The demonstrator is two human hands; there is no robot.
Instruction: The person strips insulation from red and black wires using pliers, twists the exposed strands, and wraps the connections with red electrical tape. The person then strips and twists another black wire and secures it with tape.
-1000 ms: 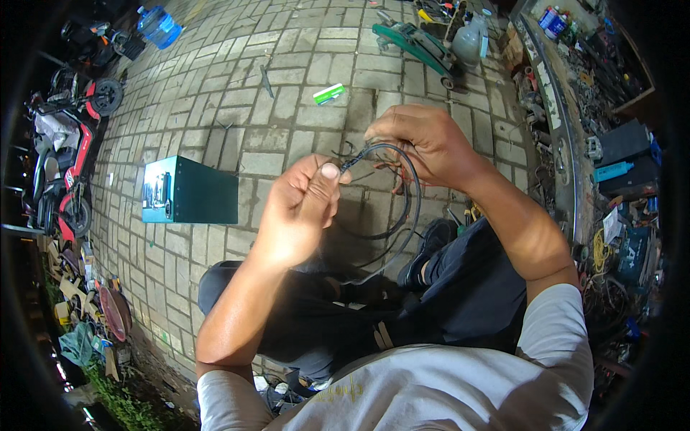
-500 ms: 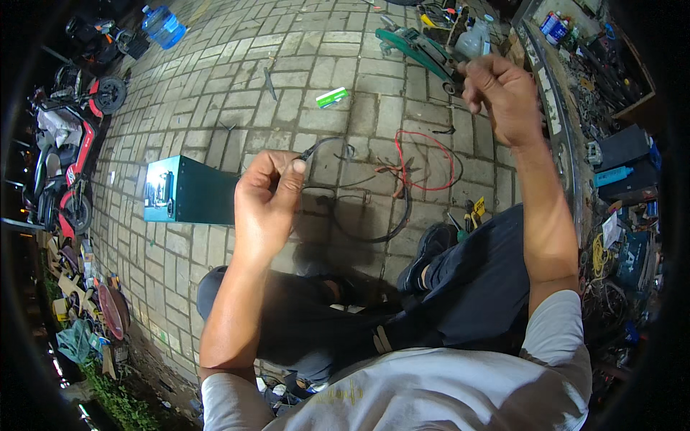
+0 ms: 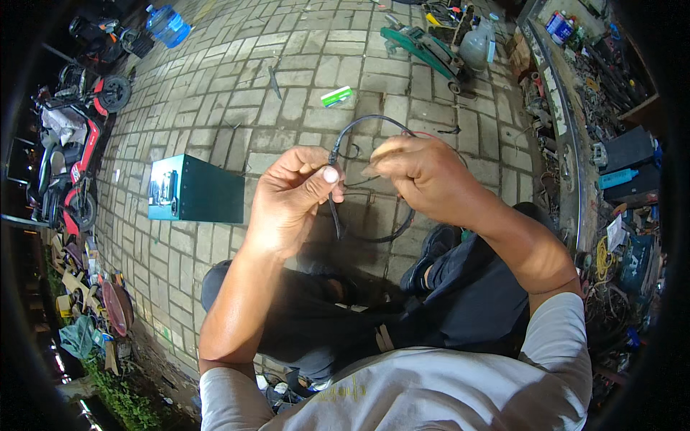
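My left hand pinches a black cable between thumb and fingers, above the paving. From that grip the cable arches up and over to the right, and a short end hangs below my fingers. My right hand is just right of the left one, inside the cable's loop side, with its fingers bent and smeared by motion. Whether it holds anything cannot be made out. Behind it shows part of a red wire; the rest is hidden by the hand.
A dark green metal box stands left of my left hand. Ahead lie a green-and-white small box, a green floor jack and a blue water jug. A red scooter is at far left; cluttered tools line the right.
My right hand has come down from the upper right to beside the left hand. The left hand has shifted slightly right, and the cable now arches higher.
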